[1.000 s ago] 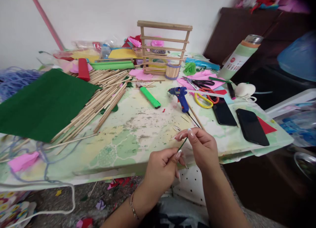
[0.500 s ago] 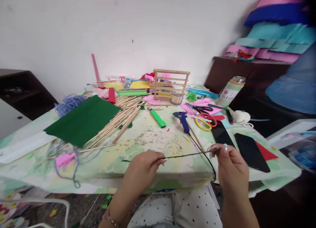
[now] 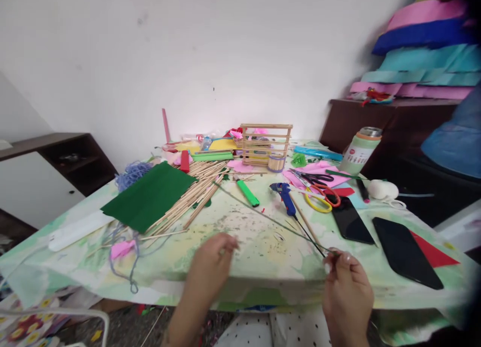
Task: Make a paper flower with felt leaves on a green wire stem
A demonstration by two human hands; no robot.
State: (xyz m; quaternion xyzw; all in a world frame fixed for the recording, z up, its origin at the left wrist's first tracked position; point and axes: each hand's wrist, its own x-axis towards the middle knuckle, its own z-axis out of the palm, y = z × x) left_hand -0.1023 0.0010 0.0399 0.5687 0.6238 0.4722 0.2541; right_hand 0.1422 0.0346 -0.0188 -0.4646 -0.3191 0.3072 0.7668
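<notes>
Pinched in the fingertips of my right hand [image 3: 347,287] is one end of a thin green twisted strand [image 3: 263,215]. It stretches up and left over the table, passing in front of a blue glue gun [image 3: 285,199], its far end near the bamboo sticks [image 3: 188,194]. My left hand [image 3: 213,262] hovers over the front of the table, apart from the strand, its fingers curled together with nothing visible in them. A bright green utility knife [image 3: 247,192] lies beyond it.
Scissors [image 3: 317,202] and two black phones [image 3: 408,251] lie to the right, near a bottle [image 3: 361,150]. Dark green sheet [image 3: 150,196] and purple yarn [image 3: 133,175] are at left. A small stick rack [image 3: 266,144] stands at the back.
My left hand has let go of the green strand, which now swings out up and left from my right hand. The view has tilted up and turned slightly left.
</notes>
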